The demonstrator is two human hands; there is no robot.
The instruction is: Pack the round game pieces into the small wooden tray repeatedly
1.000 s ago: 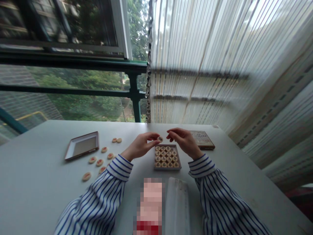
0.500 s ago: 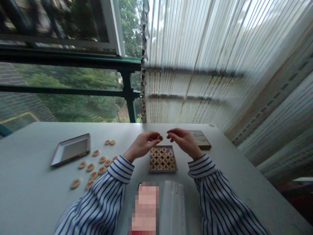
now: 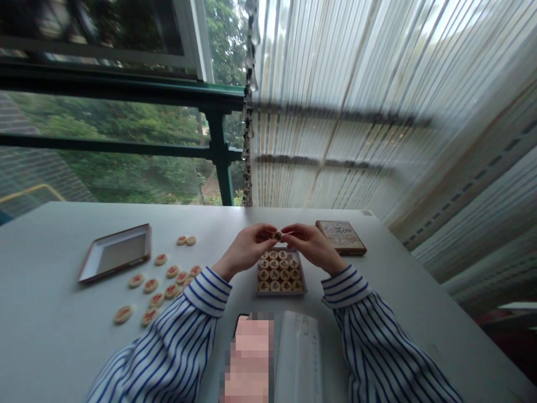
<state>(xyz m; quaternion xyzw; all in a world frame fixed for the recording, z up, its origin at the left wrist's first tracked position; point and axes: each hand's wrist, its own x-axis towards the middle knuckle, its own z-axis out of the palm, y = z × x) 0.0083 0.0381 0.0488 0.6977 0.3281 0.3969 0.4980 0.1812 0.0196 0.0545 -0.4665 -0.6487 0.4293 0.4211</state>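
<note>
A round wooden xiangqi piece (image 3: 277,236) with a dark character is pinched between the fingertips of my left hand (image 3: 247,249) and my right hand (image 3: 312,245). Both hands hold it just above the far edge of a shallow box (image 3: 302,288). Rows of pieces with black characters (image 3: 274,275) lie face up inside that box. At its far right corner, bare box floor shows, partly covered by my right hand. Several pieces with red characters (image 3: 156,299) are scattered on the table left of my left sleeve.
An upturned box lid (image 3: 150,246) lies at the table's (image 3: 54,313) left. Behind my right hand is a flat printed box (image 3: 342,235). A phone with a blurred screen (image 3: 249,358) and a whitish translucent case (image 3: 297,358) lie nearest me. Railing and a string curtain stand beyond.
My right hand has moved left and its fingertips have closed on the piece that my left hand holds. The view has shifted slightly.
</note>
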